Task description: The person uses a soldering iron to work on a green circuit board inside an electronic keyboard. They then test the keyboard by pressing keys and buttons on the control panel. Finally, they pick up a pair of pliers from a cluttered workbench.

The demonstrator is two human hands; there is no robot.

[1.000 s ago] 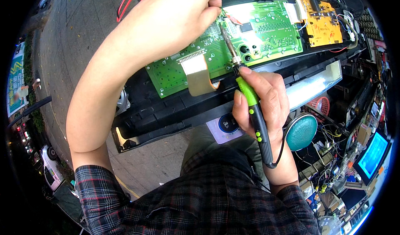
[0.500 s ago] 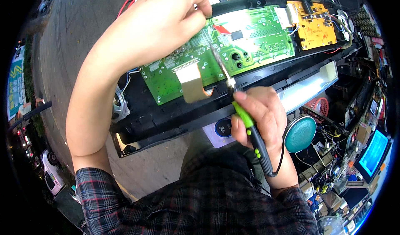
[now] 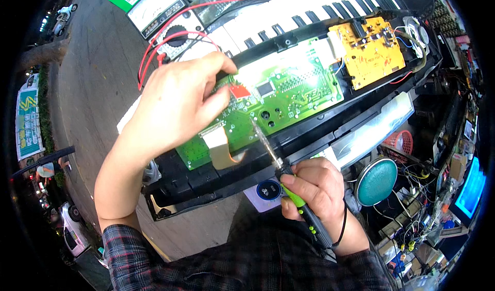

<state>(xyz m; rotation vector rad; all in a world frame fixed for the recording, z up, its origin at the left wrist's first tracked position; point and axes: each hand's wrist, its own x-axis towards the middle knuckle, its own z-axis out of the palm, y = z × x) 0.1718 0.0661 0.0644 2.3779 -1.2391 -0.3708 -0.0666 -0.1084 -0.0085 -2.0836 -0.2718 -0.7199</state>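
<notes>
In the head view, the right hand has its fingers closed around the handle of a soldering iron. The iron's long axis runs from near right to far left, and its tip lies above the middle of the green circuit board; whether it touches, I cannot tell. The red piece is on the board, farther and slightly to the left of this tip. The left hand is nearer to this piece: it lies just right of the bent fingers, but I cannot tell if they pinch something.

This hand covers the left part of the board. At the near edge, the ribbon cable bulges out, left of the iron. A dark chip sits right of the red piece, the yellow board farther right, and the white keys on the far side.
</notes>
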